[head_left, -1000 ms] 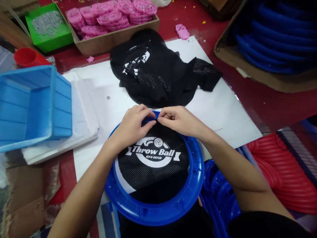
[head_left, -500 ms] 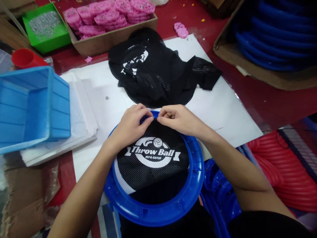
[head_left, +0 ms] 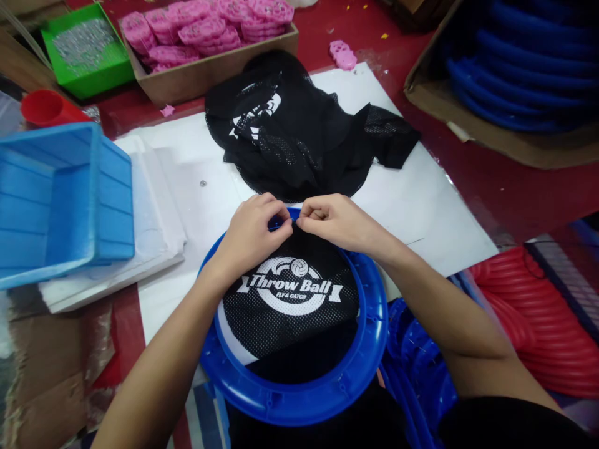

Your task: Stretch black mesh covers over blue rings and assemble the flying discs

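Note:
A blue plastic ring (head_left: 299,402) lies at the near edge of the white board. Across its opening is a black mesh fabric piece (head_left: 281,330) with a white "Throw Ball" print. At the ring's far side, my left hand (head_left: 259,231) pinches the top edge of the mesh fabric between thumb and fingertips. My right hand (head_left: 330,218) pinches the same edge just beside it, fingers curled. The fingertips of both hands almost meet. A tiny dark bit shows between them, too small to make out.
More black mesh pieces (head_left: 290,131) lie crumpled beyond the ring on the white board (head_left: 182,143). At left stands a blue bin (head_left: 112,199). A green tray (head_left: 88,56) of small metal parts and a carton (head_left: 215,75) of pink pieces sit behind. Blue rings (head_left: 519,75) fill a box at right.
Both hands stay at the ring's far edge, pinching the fabric. Their fingertips have drawn slightly closer together and shifted a little. The ring has hardly moved.

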